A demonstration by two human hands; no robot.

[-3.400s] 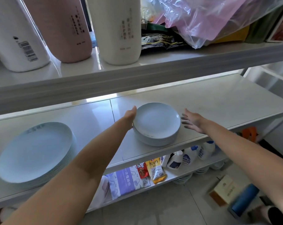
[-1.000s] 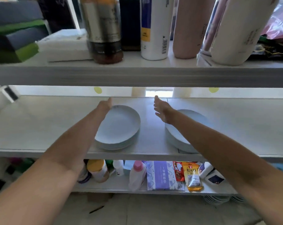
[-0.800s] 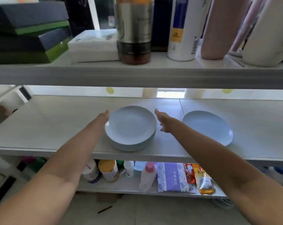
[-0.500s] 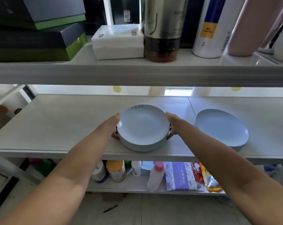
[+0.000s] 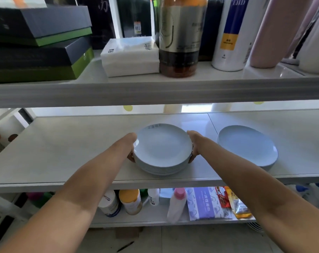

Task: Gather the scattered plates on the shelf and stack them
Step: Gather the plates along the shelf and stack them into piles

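L hand (image 5: 131,145) & R hand (image 5: 193,143) curl fingers round plate stack (image 5: 163,148) on white mid shelf (image 5: 72,148), 2nd stack (image 5: 246,145) near right.

The plate stack (image 5: 163,152) sits left of a second pile (image 5: 246,146) (both on middle shelf (image 5: 63,152)).

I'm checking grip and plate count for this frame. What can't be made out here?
Head view only:
Fingertips of the left hand and right hand: hidden under the stack of plates they grip.
Whether the stack is lifted off the shelf: its underside is hidden.
Print on the stack's far rim: too small and blurred.
Count in the second pile: its side is mostly out of sight, partly behind the right forearm.
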